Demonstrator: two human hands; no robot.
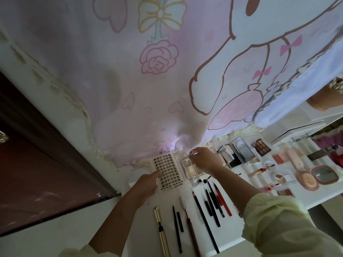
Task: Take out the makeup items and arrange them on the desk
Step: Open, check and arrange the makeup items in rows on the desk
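Observation:
A clear case of false lash clusters [168, 169] lies open on the white desk [141, 225]. My left hand [146, 184] holds its near left edge, thumb on top. My right hand [202, 159] pinches the clear lid [179, 154] at its far right corner, above a pink compact [191, 169]. Several pencils and liners [209, 206] lie in a row near me, with a gold mascara tube [161, 227] at the left.
Open palettes [235, 151], [261, 146], blush pans [279, 157], a pink brush [295, 160] and a round pink mirror compact [323, 173] fill the desk's right side. A pink cartoon curtain [167, 71] hangs behind. A dark wooden door [37, 164] stands at the left.

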